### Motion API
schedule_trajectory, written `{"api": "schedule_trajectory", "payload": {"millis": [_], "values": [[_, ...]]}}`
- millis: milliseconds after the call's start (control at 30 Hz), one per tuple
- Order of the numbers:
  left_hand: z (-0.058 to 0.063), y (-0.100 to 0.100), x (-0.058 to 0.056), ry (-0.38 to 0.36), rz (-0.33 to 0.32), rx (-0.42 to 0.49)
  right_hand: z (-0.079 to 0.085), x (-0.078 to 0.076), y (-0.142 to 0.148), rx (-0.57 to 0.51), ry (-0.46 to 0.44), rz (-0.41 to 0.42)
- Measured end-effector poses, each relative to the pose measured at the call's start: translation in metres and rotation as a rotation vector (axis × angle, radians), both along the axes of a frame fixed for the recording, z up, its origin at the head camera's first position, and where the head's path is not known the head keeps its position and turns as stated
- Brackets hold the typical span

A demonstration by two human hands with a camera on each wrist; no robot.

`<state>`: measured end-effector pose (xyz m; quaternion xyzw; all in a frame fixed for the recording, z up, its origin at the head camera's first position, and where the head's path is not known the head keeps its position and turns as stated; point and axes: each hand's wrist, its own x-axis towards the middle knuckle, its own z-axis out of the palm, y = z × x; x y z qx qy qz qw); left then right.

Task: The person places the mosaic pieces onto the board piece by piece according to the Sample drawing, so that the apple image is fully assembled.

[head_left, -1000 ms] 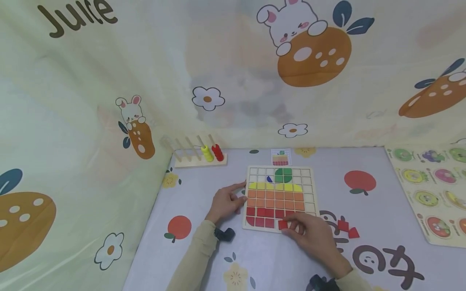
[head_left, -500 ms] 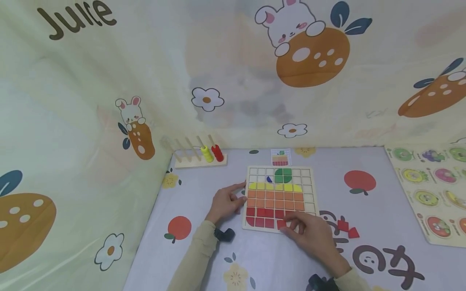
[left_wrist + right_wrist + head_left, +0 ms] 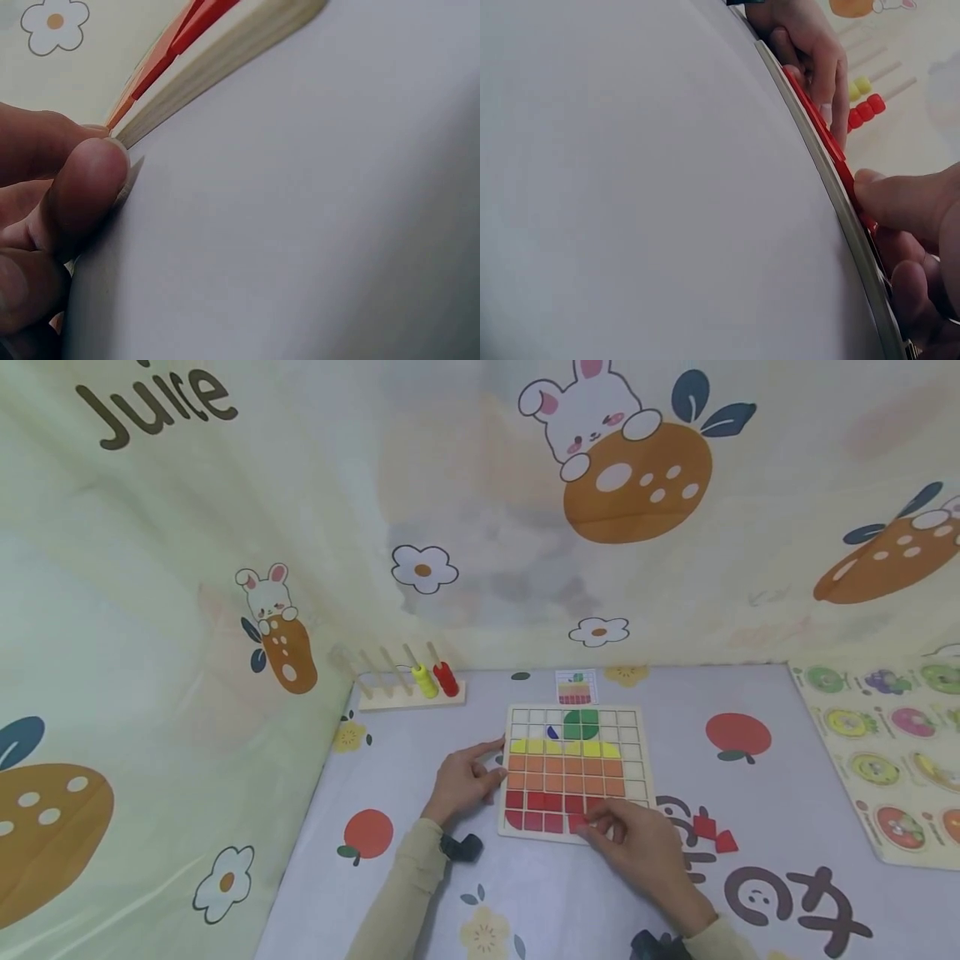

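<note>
A pale wooden grid board (image 3: 634,745) lies on the table, bearing rows of red, orange and yellow tiles and a green patch near the top. My left hand (image 3: 461,781) rests against its left side, index fingertip and thumb touching the edge. In the left wrist view that thumb (image 3: 88,176) sits right at the board's edge. My right hand (image 3: 641,843) pinches a red square tile (image 3: 576,823) at the bottom row, low over the board. A small blue piece (image 3: 552,732) lies beside the green. The right fingers hide the bottom right cells.
Two loose red pieces (image 3: 705,827) lie right of the board. Behind it is a small picture card (image 3: 576,687). A wooden peg stand (image 3: 412,697) with yellow and red beads stands at the back left. A fruit-printed sheet (image 3: 873,797) lies at the right.
The red tile in my right fingers has shifted slightly left and turned into line with the bottom row. My left hand stays at the board's side.
</note>
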<state>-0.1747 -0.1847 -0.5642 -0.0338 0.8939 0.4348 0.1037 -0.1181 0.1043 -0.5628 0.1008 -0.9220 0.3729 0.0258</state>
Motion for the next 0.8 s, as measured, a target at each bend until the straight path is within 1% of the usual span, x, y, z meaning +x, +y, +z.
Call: {"api": "schedule_trajectory", "payload": {"millis": [200, 333, 433, 567, 800], "values": [[-0.0006, 0.0007, -0.0005, 0.005, 0.001, -0.02, -0.0007, 0.003, -0.0045, 0.038, -0.004, -0.018], [-0.0016, 0.0017, -0.0004, 0.006, 0.004, -0.018, 0.0001, 0.0049, -0.0052, 0.066, 0.032, -0.007], [-0.0022, 0.0017, 0.0005, -0.003, 0.013, -0.011, -0.0004, 0.0054, -0.0049, 0.056, 0.051, -0.006], [-0.0025, 0.002, 0.0014, -0.014, 0.023, -0.009, -0.0022, 0.0054, -0.0042, 0.041, 0.048, -0.018], [-0.0019, 0.0027, 0.0001, -0.007, 0.026, -0.012, -0.0041, 0.005, -0.0044, 0.053, 0.067, -0.008]]}}
